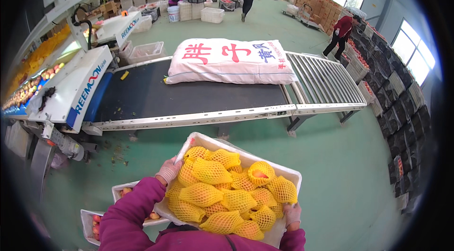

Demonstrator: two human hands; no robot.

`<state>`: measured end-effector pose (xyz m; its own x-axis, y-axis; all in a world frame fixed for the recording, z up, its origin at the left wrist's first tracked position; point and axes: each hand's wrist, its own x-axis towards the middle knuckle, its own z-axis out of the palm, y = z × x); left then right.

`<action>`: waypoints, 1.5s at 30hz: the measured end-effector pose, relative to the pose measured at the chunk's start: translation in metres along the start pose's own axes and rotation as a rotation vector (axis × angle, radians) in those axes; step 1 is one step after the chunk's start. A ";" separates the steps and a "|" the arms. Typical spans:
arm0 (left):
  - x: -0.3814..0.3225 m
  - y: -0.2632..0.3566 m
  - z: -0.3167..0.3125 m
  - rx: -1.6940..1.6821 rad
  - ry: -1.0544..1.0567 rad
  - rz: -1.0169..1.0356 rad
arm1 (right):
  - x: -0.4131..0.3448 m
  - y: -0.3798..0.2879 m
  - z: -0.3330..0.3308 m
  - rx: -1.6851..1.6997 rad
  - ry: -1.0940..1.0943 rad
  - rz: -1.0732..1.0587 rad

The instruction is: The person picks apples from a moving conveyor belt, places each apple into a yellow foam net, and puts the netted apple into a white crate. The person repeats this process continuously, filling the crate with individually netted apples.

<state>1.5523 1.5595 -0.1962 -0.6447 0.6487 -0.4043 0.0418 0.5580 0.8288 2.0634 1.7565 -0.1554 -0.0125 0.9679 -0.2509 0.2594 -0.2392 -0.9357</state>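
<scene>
A white plastic crate (298, 180) is held up in front of my body, tilted across the view. It is filled with apples in yellow foam nets (212, 172). My left hand (169, 170), in a pale knitted glove, grips the crate's left edge. On the crate's right side my right hand (292, 212), gloved too, is closed on the edge near the lower corner. Beyond the crate stands a belt conveyor (142, 102) with a large white woven sack (227, 70) lying on it, printed with red and blue writing.
Metal rollers (322, 77) extend the belt to the right. A sorting machine (88, 88) stands at the left. Two crates of apples (87, 224) are on the floor at my lower left. Stacked crates (397, 120) line the right wall, near a person in red (343, 31). Other people work farther back.
</scene>
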 end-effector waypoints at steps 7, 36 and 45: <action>0.118 -0.016 0.065 0.006 0.025 -0.064 | 0.152 -0.072 0.062 -0.211 -0.063 0.109; 0.412 -0.342 0.279 -0.074 0.229 -0.454 | 0.581 0.352 0.315 -0.410 -0.384 0.299; 0.404 -0.290 0.318 -0.327 0.447 -0.503 | 0.611 0.393 0.297 0.122 -0.167 0.289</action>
<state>1.5221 1.8245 -0.7229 -0.7780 0.0447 -0.6267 -0.5242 0.5038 0.6866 1.8708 2.2311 -0.7504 -0.1162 0.8353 -0.5374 0.1577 -0.5186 -0.8403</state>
